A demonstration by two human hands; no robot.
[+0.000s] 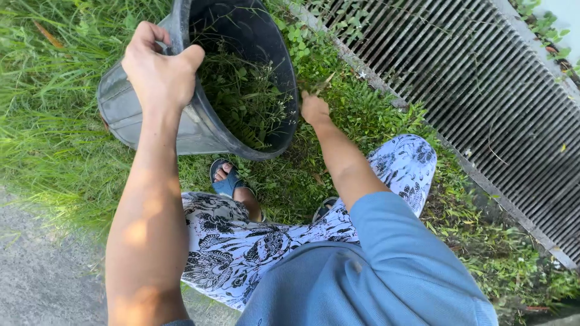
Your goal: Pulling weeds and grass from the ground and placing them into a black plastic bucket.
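Observation:
My left hand (160, 66) grips the rim of a grey plastic bucket (130, 111), which is tilted toward me and holds a pile of pulled green weeds (241, 96). My right hand (314, 110) is down by the bucket's right edge, fingers closed around a small tuft of weeds (320, 84) in the grass. I am crouched, with patterned trousers and a blue shirt in view below.
A metal drain grate (477, 90) with a concrete edge runs diagonally at the right. Tall grass (48, 102) fills the left. A grey paved strip (42, 271) lies at the lower left. My foot in a blue sandal (226, 181) rests under the bucket.

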